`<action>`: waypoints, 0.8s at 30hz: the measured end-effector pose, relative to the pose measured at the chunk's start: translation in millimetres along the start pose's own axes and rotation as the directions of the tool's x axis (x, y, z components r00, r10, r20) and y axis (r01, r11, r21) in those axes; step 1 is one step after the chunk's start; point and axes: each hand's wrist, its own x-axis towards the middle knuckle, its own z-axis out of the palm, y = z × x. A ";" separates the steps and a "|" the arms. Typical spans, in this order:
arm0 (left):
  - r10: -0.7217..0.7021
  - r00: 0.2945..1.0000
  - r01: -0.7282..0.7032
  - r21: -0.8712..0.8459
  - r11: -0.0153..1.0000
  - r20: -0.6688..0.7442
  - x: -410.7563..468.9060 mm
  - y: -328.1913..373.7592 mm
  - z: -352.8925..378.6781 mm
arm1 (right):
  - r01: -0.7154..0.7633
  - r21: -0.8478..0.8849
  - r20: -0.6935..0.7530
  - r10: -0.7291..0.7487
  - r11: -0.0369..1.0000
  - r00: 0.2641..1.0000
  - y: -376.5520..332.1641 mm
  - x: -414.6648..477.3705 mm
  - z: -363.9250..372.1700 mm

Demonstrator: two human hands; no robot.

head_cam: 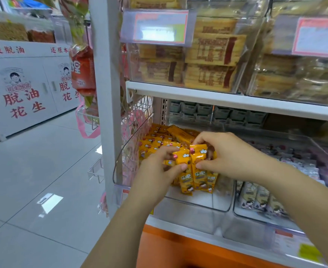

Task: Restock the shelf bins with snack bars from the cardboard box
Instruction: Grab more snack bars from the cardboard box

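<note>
1. So, gripping one bunch of yellow snack bars [196, 167], left hand [157, 171] and right hand [230, 153], thumbs and fingers clamped on opposite edges.
2. Below and behind the fingertips: clear bin [188, 207], part full of the same yellow bars.
3. Right of the right fingers: neighbouring bin [256, 217] holding pale-wrapped bars [259, 198].

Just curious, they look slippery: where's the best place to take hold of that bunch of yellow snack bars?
Probably the upper half of the yellow bars, squeezed from both sides, as the left hand and right hand do: they stand side by side, so side pressure keeps them bunched.
</note>
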 end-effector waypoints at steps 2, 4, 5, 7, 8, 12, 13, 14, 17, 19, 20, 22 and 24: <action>0.007 0.997 -0.015 0.103 0.995 0.073 12.7 2.5 18.1 | -0.081 -0.140 0.007 0.083 0.987 0.997 11.8 -5.8 1.1; 0.005 0.994 -0.027 0.196 0.980 0.111 23.4 3.0 36.5 | -0.154 -0.277 -0.006 0.159 0.949 0.987 21.9 -9.0 7.0; -0.004 0.992 -0.025 0.236 0.972 0.122 27.5 1.5 44.1 | -0.187 -0.304 -0.022 0.190 0.934 0.982 25.6 -9.5 10.6; -0.044 0.989 -0.004 0.316 0.949 0.143 32.9 -2.1 55.0 | -0.224 -0.283 -0.078 0.211 0.933 0.974 29.2 -8.9 16.5; -0.065 0.988 0.013 0.342 0.940 0.139 35.5 -4.8 58.2 | -0.220 -0.265 -0.116 0.195 0.939 0.974 30.6 -7.7 18.7; -0.101 0.990 0.064 0.328 0.943 0.098 40.8 -10.4 61.3 | -0.202 -0.205 -0.175 0.167 0.958 0.970 36.9 -7.6 23.2; -0.102 0.988 0.061 0.321 0.945 0.114 41.0 -10.9 61.0 | -0.200 -0.183 -0.184 0.166 0.963 0.969 39.0 -9.2 24.0; -0.103 0.985 0.056 0.311 0.949 0.136 41.2 -11.3 60.4 | -0.202 -0.149 -0.197 0.171 0.968 0.965 41.3 -10.7 24.5; -0.147 0.969 0.096 0.245 0.965 0.200 41.7 -14.0 54.0 | -0.207 -0.084 -0.233 0.183 0.975 0.955 44.7 -9.9 22.4; -0.188 0.958 0.153 0.172 0.973 0.215 42.4 -15.3 46.9 | -0.201 -0.074 -0.223 0.180 0.977 0.958 44.6 -4.2 19.6; -0.203 0.955 0.175 0.140 0.974 0.216 43.0 -15.0 42.8 | -0.195 -0.070 -0.209 0.177 0.978 0.962 43.7 -0.2 18.2; -0.202 0.960 0.179 0.129 0.975 0.196 45.2 -13.6 35.0 | -0.188 -0.094 -0.167 0.171 0.978 0.971 42.4 8.9 17.2; -0.150 0.981 0.130 0.151 0.980 0.126 50.9 -12.9 28.5 | -0.183 -0.161 -0.094 0.170 0.970 0.981 41.8 18.3 18.2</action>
